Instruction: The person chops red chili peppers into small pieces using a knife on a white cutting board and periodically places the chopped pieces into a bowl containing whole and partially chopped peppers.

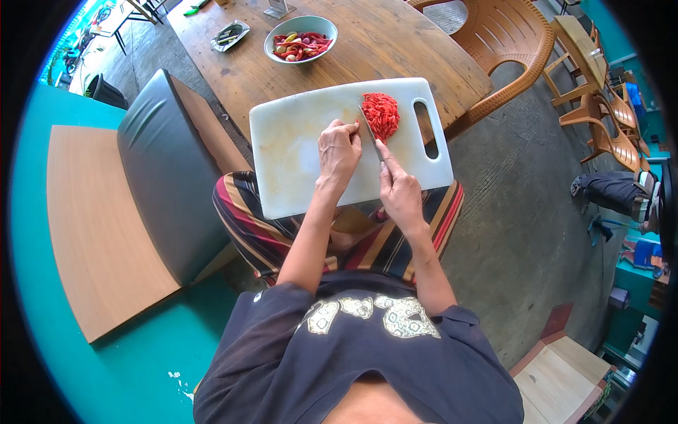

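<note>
A knife (369, 126) is gripped in the closed right hand (401, 196); the left hand (340, 151) is loosely curled, any hold unclear. Just beyond, chopped chilli (381, 115) is heaped on a board (289, 155); farther ahead, red chillies (311, 51) are held in a bowl (330, 30), green pieces (229, 33) on a plate (224, 49).

The right hand (402, 192) hides the handle of the knife (368, 123); whether the left hand (339, 151) pinches anything is too small to tell. At three o'clock, the edge crops a person (609, 192).
</note>
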A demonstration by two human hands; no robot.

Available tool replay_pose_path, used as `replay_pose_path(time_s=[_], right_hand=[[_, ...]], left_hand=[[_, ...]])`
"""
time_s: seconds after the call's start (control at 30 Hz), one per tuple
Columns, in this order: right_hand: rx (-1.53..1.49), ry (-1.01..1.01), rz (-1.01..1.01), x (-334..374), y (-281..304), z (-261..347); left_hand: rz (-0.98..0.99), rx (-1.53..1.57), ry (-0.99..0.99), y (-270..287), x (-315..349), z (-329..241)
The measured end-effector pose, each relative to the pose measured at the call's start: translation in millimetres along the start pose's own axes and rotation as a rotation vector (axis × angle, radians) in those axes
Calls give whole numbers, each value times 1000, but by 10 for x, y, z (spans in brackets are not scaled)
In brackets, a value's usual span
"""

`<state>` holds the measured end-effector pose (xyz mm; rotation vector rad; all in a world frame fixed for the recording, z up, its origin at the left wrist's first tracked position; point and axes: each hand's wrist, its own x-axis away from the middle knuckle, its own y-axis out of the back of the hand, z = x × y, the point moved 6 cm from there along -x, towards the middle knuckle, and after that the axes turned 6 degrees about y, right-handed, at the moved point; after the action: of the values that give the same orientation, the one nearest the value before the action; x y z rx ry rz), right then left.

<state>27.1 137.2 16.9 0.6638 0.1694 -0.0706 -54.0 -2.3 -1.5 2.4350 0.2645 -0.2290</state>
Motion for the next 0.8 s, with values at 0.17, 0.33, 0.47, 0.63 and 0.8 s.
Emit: replay_pose_path(time_s=[0.17,0.33,0.47,0.63,0.8], right_hand=[[93,-65,73,26,-45,-33],[21,-52,72,21,-59,-57],[48,-30,92,-11,-42,-11],[118,-64,168,-125,-85,19],[57,-12,147,-303,-157,-55]], left_hand=[[31,2,6,-35,-21,-7],[54,8,27,-29,-35,-7],[84,16,23,-22,-49,0],[105,26,27,-6,-40,-8],[96,33,19,-29,-40,-18]])
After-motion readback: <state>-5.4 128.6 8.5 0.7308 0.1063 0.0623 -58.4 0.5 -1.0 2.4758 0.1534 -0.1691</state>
